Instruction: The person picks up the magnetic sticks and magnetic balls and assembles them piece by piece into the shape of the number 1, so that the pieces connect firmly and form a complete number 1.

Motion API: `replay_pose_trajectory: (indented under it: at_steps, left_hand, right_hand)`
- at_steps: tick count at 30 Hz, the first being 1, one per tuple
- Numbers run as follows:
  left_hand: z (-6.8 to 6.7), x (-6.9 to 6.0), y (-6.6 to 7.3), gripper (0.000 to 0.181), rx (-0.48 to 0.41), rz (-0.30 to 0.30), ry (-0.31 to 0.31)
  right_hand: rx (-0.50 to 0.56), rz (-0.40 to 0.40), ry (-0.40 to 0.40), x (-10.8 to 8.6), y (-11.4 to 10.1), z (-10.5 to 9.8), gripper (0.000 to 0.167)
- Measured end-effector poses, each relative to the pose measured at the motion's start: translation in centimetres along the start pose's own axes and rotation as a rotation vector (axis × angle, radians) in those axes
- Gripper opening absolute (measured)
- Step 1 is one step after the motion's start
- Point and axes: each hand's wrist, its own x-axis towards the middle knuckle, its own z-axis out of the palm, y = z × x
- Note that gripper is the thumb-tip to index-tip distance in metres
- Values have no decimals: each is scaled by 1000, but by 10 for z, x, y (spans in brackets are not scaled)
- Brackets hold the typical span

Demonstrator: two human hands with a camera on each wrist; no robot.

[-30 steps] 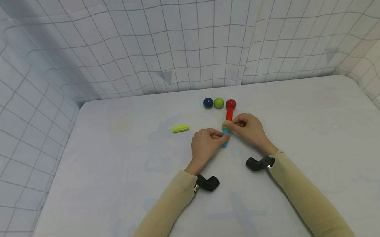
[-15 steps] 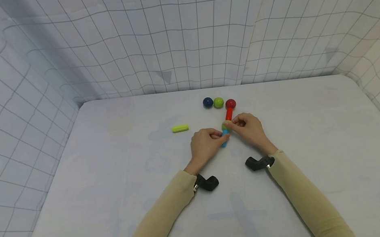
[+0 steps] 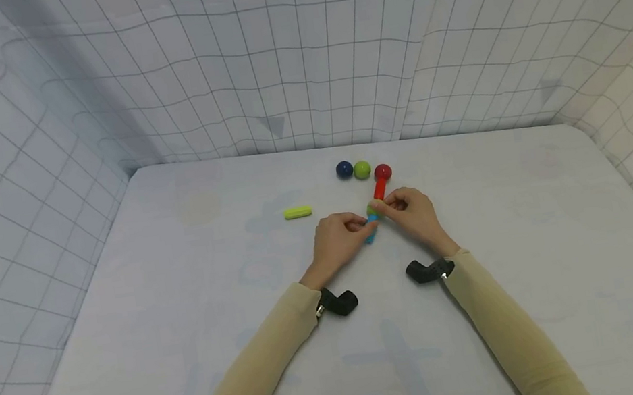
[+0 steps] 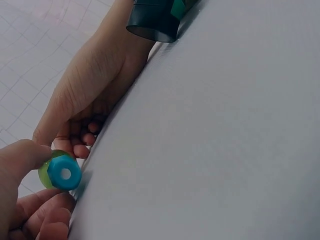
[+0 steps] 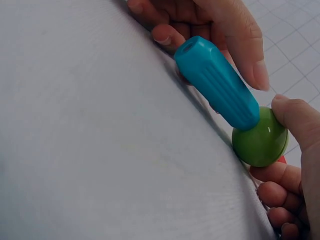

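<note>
A ribbed blue rod (image 5: 217, 82) meets a green ball (image 5: 260, 137), shown closely in the right wrist view. My right hand (image 3: 414, 213) pinches that ball between thumb and fingers. Around the blue rod are the thumb and fingers of my left hand (image 3: 337, 241); in the right wrist view a narrow gap shows beside the thumb. Beyond the green ball, a red rod (image 3: 379, 189) leads to a red ball (image 3: 383, 172), all in one line. The left wrist view faces the blue rod's end (image 4: 66, 173), which has a pale round centre.
A dark blue ball (image 3: 344, 170) and another green ball (image 3: 362, 169) lie side by side left of the red ball. A yellow-green rod (image 3: 297, 212) lies farther left on the white table (image 3: 231, 285). Grid-patterned curtains (image 3: 283, 59) stand behind.
My left hand has shifted slightly left along the blue rod. My right hand keeps its hold on the green ball, and the loose pieces have stayed in place.
</note>
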Motion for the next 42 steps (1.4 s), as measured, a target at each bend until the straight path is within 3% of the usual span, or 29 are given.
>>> replay_pose_trajectory:
  at_steps: [5, 10, 17, 21, 32, 38, 42]
  left_hand:
    - [-6, 1, -2, 29, -87, -10, -3]
    - [-13, 7, -7, 26, -162, -4, 37]
    - [-21, 31, -6, 23, -97, 70, 168]
    - [-23, 47, -6, 29, -83, 95, 180]
    - [-15, 77, -4, 45, -81, -7, 186]
    - [-11, 88, -4, 45, -32, -58, 181]
    - [-9, 93, -4, 45, 11, -57, 162]
  right_hand:
    - [13, 25, -9, 0, -1, 1, 32]
    - [7, 43, -15, 0, -1, 0, 32]
    - [4, 47, -7, 2, 1, -1, 31]
    - [8, 58, -15, 2, 1, -1, 31]
    - [0, 31, -15, 3, 2, 2, 30]
    - [2, 34, -19, 3, 2, 3, 31]
    - [-1, 26, -13, 2, 3, 1, 31]
